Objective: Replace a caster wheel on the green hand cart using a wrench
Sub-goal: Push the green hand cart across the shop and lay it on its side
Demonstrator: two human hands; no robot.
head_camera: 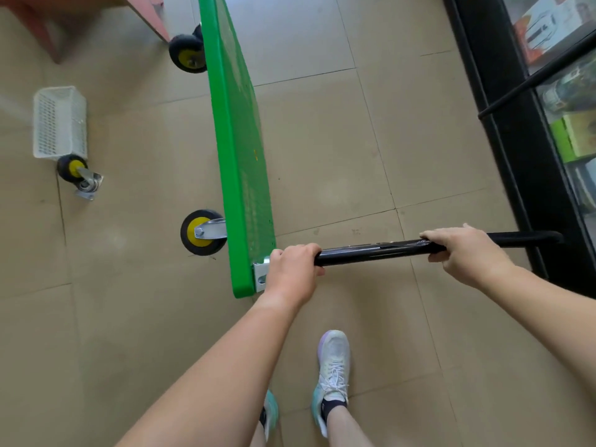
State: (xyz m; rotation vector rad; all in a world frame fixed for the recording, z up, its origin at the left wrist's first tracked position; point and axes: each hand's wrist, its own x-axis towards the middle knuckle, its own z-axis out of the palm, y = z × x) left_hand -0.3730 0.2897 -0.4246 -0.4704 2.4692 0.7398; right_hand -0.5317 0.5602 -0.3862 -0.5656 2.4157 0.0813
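Note:
The green hand cart (237, 146) stands on its side edge on the tiled floor, its deck nearly vertical. Its black handle bar (371, 251) runs to the right from the near corner. My left hand (292, 272) grips the bar right by the metal hinge bracket (260, 274). My right hand (464, 251) grips the bar farther right. Two mounted casters with yellow hubs stick out to the left, one near (201, 232) and one far (188, 53). A loose caster wheel (79, 174) lies on the floor at the left. No wrench is in view.
A white plastic basket (59, 122) lies beside the loose caster. A black-framed glass cabinet (532, 124) with boxes lines the right side. A reddish piece of furniture (145, 11) stands at the top left. My two feet in light sneakers (332, 372) are below the bar.

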